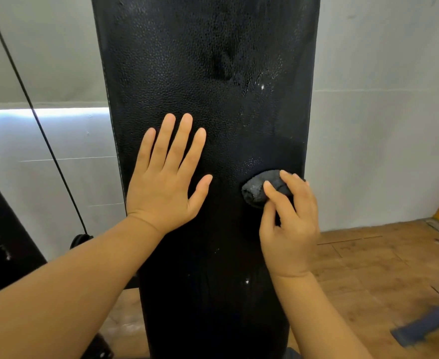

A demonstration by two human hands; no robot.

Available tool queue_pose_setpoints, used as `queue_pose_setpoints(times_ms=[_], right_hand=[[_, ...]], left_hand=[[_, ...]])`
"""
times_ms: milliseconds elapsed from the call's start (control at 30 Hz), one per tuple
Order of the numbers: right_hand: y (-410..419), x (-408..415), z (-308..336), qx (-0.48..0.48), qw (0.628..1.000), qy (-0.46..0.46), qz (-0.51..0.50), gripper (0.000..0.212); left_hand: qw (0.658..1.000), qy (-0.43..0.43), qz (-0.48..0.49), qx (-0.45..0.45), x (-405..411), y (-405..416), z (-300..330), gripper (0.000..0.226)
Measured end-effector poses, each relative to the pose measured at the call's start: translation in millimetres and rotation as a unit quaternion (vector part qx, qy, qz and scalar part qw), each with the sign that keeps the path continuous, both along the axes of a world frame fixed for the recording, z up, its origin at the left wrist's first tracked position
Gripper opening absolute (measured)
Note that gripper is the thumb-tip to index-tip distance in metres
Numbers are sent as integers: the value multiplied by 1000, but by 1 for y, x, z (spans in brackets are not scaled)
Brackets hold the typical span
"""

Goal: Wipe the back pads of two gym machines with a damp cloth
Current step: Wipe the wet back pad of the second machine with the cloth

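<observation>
A tall black back pad (208, 73) with a pebbled, damp-looking surface fills the middle of the view. My left hand (166, 174) lies flat on its left half, fingers spread and pointing up, holding nothing. My right hand (289, 224) is near the pad's right edge, with thumb and fingers pinched on a small balled dark grey cloth (257, 189) that presses against the pad. A few small white specks show on the pad above and below the cloth.
A thin black cable (31, 110) runs diagonally down the left side to a black frame (3, 229). Pale walls stand behind the pad. Wooden floor (368, 268) lies at the lower right, with a dark blue bar (428, 325) near the corner.
</observation>
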State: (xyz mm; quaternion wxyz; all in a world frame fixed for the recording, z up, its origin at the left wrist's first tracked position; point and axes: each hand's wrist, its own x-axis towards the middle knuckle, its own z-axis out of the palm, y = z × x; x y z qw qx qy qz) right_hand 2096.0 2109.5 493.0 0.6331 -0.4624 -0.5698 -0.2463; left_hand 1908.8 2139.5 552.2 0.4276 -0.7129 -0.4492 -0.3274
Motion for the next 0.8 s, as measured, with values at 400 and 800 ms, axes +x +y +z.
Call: queue_pose_setpoints(times_ms=[400, 800], right_hand=[[-32, -3, -74, -67, 996, -48, -23, 23], [-25, -16, -75, -27, 999, -19, -37, 22]], left_hand=[[1000, 13, -11, 16, 0, 1, -2, 60], [998, 44, -36, 11, -2, 0, -2, 60]])
